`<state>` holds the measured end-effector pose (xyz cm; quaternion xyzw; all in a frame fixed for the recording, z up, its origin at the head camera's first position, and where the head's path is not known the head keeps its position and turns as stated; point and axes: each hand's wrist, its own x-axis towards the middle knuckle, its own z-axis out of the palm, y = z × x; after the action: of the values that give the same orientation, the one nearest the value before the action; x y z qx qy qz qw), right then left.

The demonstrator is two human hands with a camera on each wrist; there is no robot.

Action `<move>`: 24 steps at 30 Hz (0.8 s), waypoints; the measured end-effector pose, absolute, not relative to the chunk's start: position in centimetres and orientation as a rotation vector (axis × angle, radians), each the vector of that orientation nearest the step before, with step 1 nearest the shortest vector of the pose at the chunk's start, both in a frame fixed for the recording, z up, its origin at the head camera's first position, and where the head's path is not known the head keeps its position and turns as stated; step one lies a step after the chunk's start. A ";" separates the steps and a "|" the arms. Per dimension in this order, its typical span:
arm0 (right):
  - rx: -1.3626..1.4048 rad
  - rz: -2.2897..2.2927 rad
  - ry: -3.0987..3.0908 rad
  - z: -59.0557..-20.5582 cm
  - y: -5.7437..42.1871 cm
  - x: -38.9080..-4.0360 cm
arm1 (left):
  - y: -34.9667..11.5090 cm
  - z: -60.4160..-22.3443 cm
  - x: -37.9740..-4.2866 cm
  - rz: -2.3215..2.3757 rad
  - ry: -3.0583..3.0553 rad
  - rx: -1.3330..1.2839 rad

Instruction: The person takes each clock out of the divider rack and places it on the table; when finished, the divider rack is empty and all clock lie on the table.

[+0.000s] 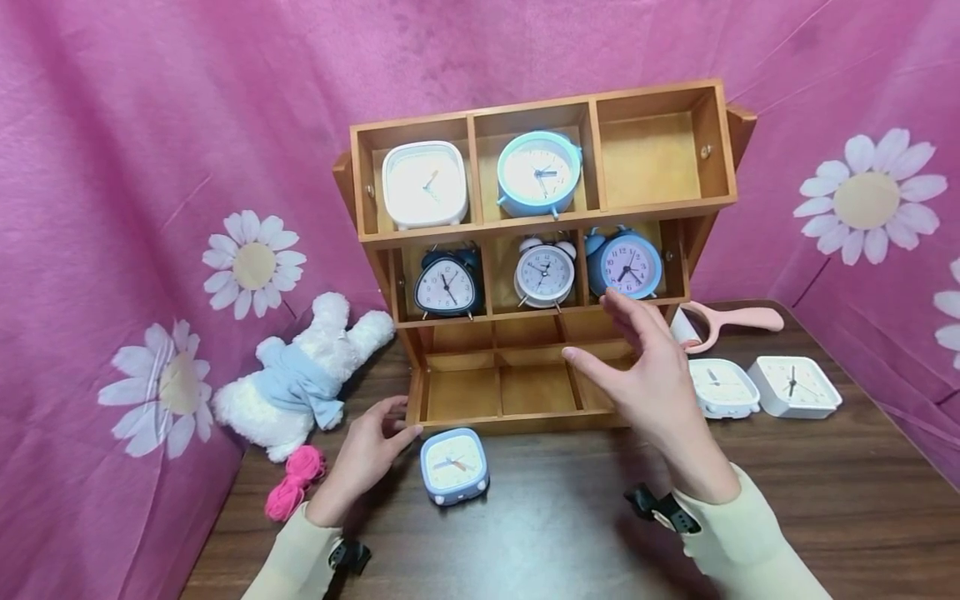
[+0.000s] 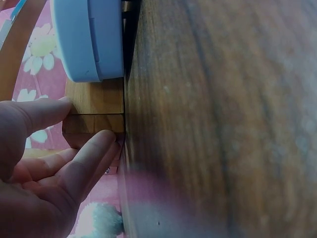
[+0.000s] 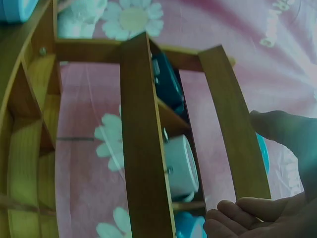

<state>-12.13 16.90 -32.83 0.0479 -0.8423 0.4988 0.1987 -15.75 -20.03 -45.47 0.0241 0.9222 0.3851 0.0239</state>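
Observation:
A three-tier wooden shelf holds several alarm clocks in its upper two tiers. My left hand grips its lower left corner, thumb on the front and fingers round the side; the left wrist view shows the thumb and fingers against the wood. Just beside that hand, a blue square clock stands on the table. My right hand is raised in front of the shelf's right side, thumb and fingers spread with nothing between them. Behind its fingertips sits a blue twin-bell clock in the middle tier.
Two white clocks, one rounded and one square, stand right of the shelf, near a pink-handled object. A white plush toy and pink yarn lie on the left. The top right compartment holds no clock.

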 end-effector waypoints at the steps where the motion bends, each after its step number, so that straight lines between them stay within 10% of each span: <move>1: 0.127 1.401 -2.345 -32.8 17.2 -12.3 | -20.1 -45.5 -15.8 1.193 2.854 0.076; 24: -0.191 1.489 -2.136 -33.0 20.8 -15.8 | -20.3 -45.8 -15.8 1.191 2.861 0.088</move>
<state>-15.83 20.80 -33.00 -0.0707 -0.7895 0.5505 0.2622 -15.80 -20.29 -45.77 0.0283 0.9226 0.3842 0.0205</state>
